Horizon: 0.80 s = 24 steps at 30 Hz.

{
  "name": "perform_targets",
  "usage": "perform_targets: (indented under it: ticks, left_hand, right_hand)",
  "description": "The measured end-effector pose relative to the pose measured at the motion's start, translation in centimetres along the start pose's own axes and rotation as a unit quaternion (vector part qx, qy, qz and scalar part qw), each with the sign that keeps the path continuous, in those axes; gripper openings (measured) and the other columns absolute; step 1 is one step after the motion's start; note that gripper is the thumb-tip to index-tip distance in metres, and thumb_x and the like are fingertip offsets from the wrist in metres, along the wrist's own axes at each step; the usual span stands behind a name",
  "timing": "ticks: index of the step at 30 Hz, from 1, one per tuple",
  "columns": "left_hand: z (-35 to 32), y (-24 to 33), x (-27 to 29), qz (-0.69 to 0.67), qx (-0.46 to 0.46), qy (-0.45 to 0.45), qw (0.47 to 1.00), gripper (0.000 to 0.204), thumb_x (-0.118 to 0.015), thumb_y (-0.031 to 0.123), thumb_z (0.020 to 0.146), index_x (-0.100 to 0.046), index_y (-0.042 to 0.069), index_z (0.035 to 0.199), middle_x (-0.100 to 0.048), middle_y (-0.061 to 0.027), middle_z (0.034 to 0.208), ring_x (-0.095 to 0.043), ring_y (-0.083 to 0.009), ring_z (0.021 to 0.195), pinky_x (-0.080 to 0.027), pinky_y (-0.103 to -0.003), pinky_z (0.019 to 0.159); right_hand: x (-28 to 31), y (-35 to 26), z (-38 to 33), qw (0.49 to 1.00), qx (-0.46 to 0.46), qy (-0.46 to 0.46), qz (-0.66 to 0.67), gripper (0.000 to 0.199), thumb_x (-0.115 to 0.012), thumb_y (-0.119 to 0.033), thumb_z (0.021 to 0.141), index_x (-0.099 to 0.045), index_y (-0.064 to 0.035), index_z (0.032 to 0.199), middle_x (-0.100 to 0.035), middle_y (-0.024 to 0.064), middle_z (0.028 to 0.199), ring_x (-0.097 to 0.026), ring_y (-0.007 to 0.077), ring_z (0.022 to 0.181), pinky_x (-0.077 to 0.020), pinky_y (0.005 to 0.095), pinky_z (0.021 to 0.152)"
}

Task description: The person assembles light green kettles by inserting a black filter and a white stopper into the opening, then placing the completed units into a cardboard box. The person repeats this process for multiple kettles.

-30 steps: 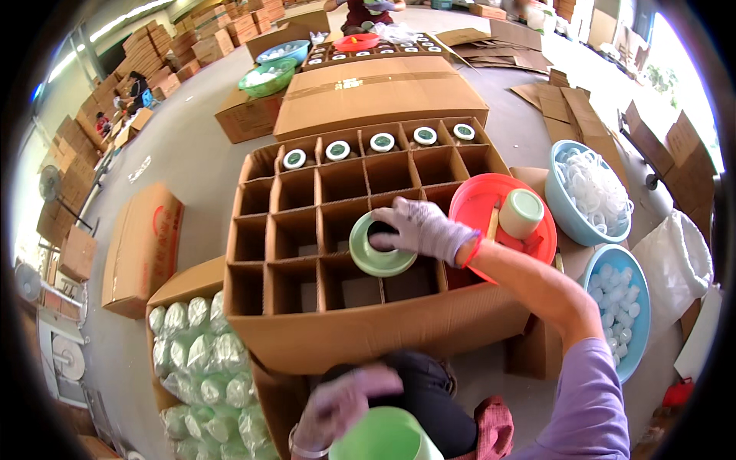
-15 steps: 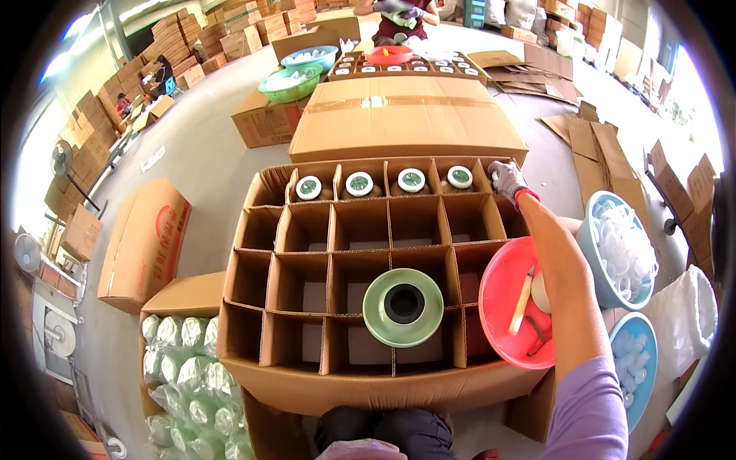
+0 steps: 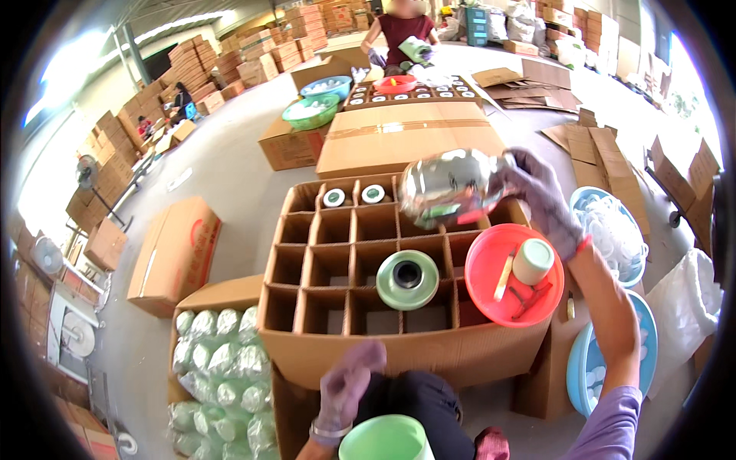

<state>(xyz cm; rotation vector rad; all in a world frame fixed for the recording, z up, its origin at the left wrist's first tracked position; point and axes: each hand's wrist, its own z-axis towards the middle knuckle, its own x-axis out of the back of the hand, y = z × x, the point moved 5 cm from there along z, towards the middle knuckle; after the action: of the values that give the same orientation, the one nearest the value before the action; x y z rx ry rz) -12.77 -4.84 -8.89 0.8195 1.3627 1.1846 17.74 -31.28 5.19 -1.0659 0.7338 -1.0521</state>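
On the upright carton (image 3: 170,253) to my left there is red printing with a curved red mark above it; the closed box (image 3: 414,142) ahead of me wears a strip of tape with a small pale patch on it, too small to make out. The jar (image 3: 445,188) shows a few dark marks on its clear, shiny side, and I cannot tell whether they are lettering or reflections. That jar is in my right hand (image 3: 541,201): my gloved fingers are closed around its right end, and its body lies nearly level, reaching left from my grip above the far right part of the divided box (image 3: 399,360). My right forearm comes up from the lower right, passing the red bowl (image 3: 484,300) on its outer side, wrist bent inward. My left hand (image 3: 343,389), gloved and slightly blurred, is loosely open over my lap, fingers raised, just beside the green tub (image 3: 385,441). A green dish (image 3: 408,299) with a dark round centre rests on the dividers, below and left of the jar. Two lidded jars (image 3: 334,198) stand in the far row, left of the jar I hold. A pale green cup (image 3: 533,262) sits in the red bowl.
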Motion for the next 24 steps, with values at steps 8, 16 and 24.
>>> perform_targets:
  ticks: [8,16,24]
  left_hand:
    - [-1.4,5.8,0.4,0.205,-0.235,0.038,0.950,0.101,-0.074,0.016,0.084,-0.007,0.012,0.159,-0.014,-0.0113,0.163,-0.025,-0.0283,0.146,-0.029,-0.045,0.118]
    - [-5.9,1.7,7.0,-0.159,-0.051,0.172,0.971,0.057,-0.051,0.032,0.097,-0.039,0.002,0.145,-0.052,-0.0105,0.136,-0.051,-0.0234,0.126,-0.039,-0.037,0.109]
    - [-8.1,6.5,7.4,0.130,-0.015,-0.021,0.991,0.073,-0.073,0.030,0.082,-0.046,0.000,0.143,-0.054,-0.0103,0.137,-0.050,-0.0210,0.127,-0.035,-0.035,0.113]
  right_hand:
    - [-14.6,1.8,-15.8,0.974,-0.200,-0.076,0.070,0.040,-0.048,-0.034,0.103,-0.055,-0.0049,0.130,-0.063,0.0058,0.109,-0.063,0.0158,0.099,-0.0566,0.0312,0.079]
    - [-20.9,2.1,-25.0,0.909,-0.080,-0.232,0.337,0.066,-0.035,-0.047,0.106,-0.032,-0.0003,0.152,-0.037,0.0133,0.152,-0.032,0.0237,0.144,-0.0220,0.0372,0.119]
    - [-14.7,4.5,-34.1,0.978,-0.018,-0.205,0.005,0.053,-0.049,-0.024,0.096,-0.046,0.0070,0.139,-0.049,0.0215,0.140,-0.045,0.0330,0.134,-0.0309,0.0406,0.115]
